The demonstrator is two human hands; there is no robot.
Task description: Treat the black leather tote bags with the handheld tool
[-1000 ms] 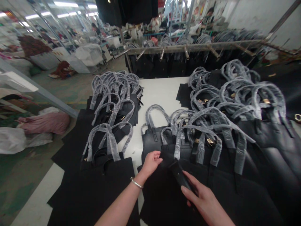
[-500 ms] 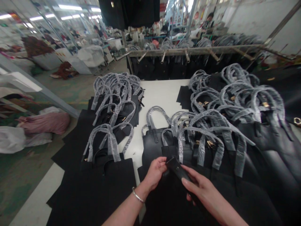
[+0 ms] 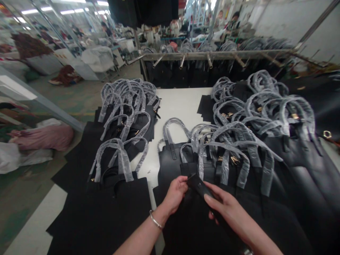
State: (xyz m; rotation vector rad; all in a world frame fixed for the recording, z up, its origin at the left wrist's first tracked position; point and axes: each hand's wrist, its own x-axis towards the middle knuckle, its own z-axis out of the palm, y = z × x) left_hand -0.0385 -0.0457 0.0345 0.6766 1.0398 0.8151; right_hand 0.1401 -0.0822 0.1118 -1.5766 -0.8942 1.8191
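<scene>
Both my hands are low in the middle of the view, on a black leather strap that rises from a black bag under them. My left hand, with a metal bangle on the wrist, pinches the strap's upper end. My right hand grips the strap further down, and its lower part is hidden by my fingers. Just ahead stands a black leather tote whose handles are wrapped in clear plastic film. Further black totes lie in rows to both sides.
A white worktable carries the totes, with a large pile at right and another group at left. Behind it, a metal rack holds hanging bags. Workers, sacks and tables fill the factory floor beyond.
My left hand has closed from a flatter pose onto the strap's end, and the strap has swung up between my hands. The view has shifted slightly left.
</scene>
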